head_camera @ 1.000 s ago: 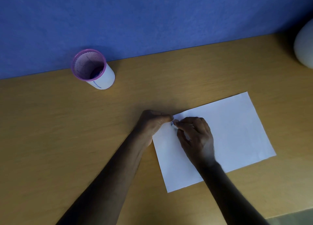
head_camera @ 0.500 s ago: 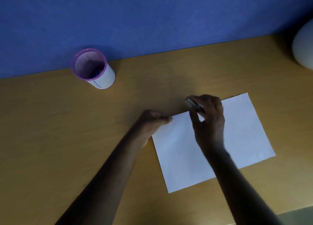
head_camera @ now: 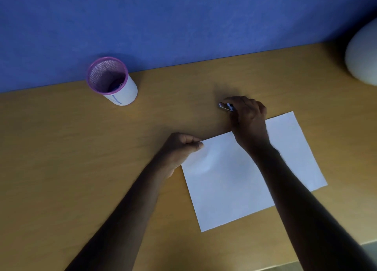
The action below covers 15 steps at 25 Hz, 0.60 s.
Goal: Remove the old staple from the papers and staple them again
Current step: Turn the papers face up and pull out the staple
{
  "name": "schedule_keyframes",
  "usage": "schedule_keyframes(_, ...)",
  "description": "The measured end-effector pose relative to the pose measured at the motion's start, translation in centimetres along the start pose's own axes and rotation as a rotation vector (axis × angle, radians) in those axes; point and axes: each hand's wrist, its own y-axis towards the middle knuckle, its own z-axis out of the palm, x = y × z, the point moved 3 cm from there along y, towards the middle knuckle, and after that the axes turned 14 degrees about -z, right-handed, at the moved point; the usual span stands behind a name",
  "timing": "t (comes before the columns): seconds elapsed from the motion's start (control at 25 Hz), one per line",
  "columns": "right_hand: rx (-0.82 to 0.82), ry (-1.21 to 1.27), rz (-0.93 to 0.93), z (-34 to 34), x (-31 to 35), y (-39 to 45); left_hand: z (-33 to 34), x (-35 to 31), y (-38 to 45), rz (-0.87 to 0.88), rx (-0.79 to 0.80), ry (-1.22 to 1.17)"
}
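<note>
White papers (head_camera: 230, 181) lie flat on the wooden desk (head_camera: 71, 148), slanted, with their top-left corner near the desk's middle. My left hand (head_camera: 179, 150) is curled and pinches that corner between thumb and fingers. My right hand (head_camera: 247, 115) is beyond the papers' far edge, low over the desk, closed around a small dark and silver tool (head_camera: 225, 106) whose tip sticks out to the left. Whether it is a stapler or a staple remover I cannot tell. No staple is visible.
A pink mesh pen cup (head_camera: 111, 80) with a white paper wrap stands at the back left by the blue wall. A pale rounded object (head_camera: 363, 58) sits at the far right edge. The desk's front edge shows at the bottom right.
My right hand has left the papers' corner and moved away up and to the right, carrying the small tool onto bare desk. My left hand has kept its hold on the corner.
</note>
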Motion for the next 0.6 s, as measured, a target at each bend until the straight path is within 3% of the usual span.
schedule_keyframes(0.16,-0.064,0.040,-0.128,-1.6,2.1,-1.5,-0.2,-0.5,-0.5,0.034,-0.020,0.053)
schedule_keyframes(0.24,0.012,0.061,-0.175,-2.2,3.5,-2.8,-0.5,-1.4,-0.7,0.084,-0.045,0.149)
schedule_keyframes(0.36,0.168,0.007,-0.101,-3.1,4.9,-4.5,-1.2,-3.3,-1.5,0.236,-0.098,0.360)
schedule_keyframes(0.44,0.180,-0.001,-0.028,-4.2,5.5,-4.9,-1.6,-5.0,-2.5,0.344,-0.153,0.435)
schedule_keyframes(0.52,0.148,0.017,0.049,-5.4,5.9,-5.0,-1.4,-6.3,-3.9,0.525,-0.368,0.512)
schedule_keyframes(0.6,0.078,0.055,0.147,-6.8,6.2,-5.0,-0.7,-6.9,-5.9,0.699,-0.742,0.534)
